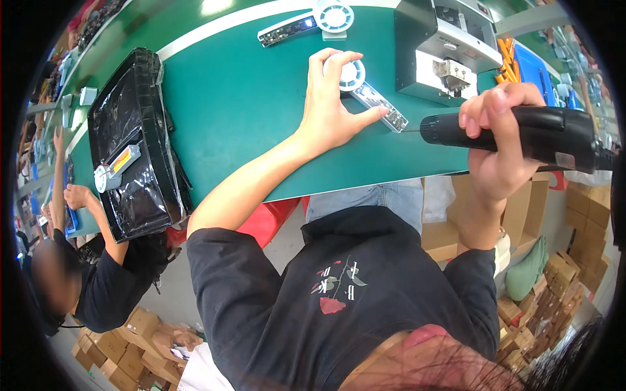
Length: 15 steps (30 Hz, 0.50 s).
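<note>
My left hand (329, 111) grips a small white handheld fan (373, 99) on the green table. Its fingers curl over the round fan head, and the thumb presses near the far end of the handle, where a circuit board lies exposed. In my right hand (499, 143) is a black electric screwdriver (554, 133), held level with the fingers wrapped round its body. The thin bit points left and reaches the end of the fan's handle; whether it touches a screw there is too small to tell.
Beyond my left hand lies another open fan (334, 19). A black and silver benchtop machine (450, 49) stands at the back right, near a blue bin (531, 68). On the left, a black plastic-lined tray (140, 195) bears a fan (120, 163); a co-worker's hand (78, 195) is beside it.
</note>
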### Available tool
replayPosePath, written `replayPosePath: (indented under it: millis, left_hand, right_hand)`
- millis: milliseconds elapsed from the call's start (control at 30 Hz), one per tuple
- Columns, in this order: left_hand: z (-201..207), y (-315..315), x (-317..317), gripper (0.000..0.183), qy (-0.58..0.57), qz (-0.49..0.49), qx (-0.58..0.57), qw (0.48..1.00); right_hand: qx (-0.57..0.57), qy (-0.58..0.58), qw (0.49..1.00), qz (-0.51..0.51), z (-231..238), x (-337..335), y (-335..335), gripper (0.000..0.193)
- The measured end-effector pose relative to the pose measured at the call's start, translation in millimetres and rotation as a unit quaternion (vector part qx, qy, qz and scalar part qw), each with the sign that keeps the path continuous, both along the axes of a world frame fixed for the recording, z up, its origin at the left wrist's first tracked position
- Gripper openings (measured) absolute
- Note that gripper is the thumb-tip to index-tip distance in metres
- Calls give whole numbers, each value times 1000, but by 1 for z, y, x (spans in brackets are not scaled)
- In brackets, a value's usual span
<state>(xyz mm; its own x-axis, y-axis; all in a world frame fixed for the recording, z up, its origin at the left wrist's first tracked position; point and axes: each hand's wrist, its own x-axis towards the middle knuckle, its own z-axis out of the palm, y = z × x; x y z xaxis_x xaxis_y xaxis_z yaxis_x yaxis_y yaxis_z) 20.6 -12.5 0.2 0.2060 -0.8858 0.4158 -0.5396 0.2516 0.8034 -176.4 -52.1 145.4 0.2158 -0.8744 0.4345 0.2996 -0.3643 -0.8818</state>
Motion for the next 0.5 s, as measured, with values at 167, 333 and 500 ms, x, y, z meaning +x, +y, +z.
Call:
replayPosePath:
  millis: [167, 333, 500]
  left_hand:
    - [-1, -4, 0, 89, -6, -3, -22, 1000]
    - [-2, -2, 0, 89, -13, 2, -26, 1000]
    - [-1, -3, 0, 89, -14, 0, -28, 1000]
  right_hand:
    - [6, 3, 1000, 7, -8, 5, -3, 19]
    - [-31, 54, 998, 21, -18, 6, 0, 25]
    - [-75, 29, 993, 85, -28, 9, -4, 27]
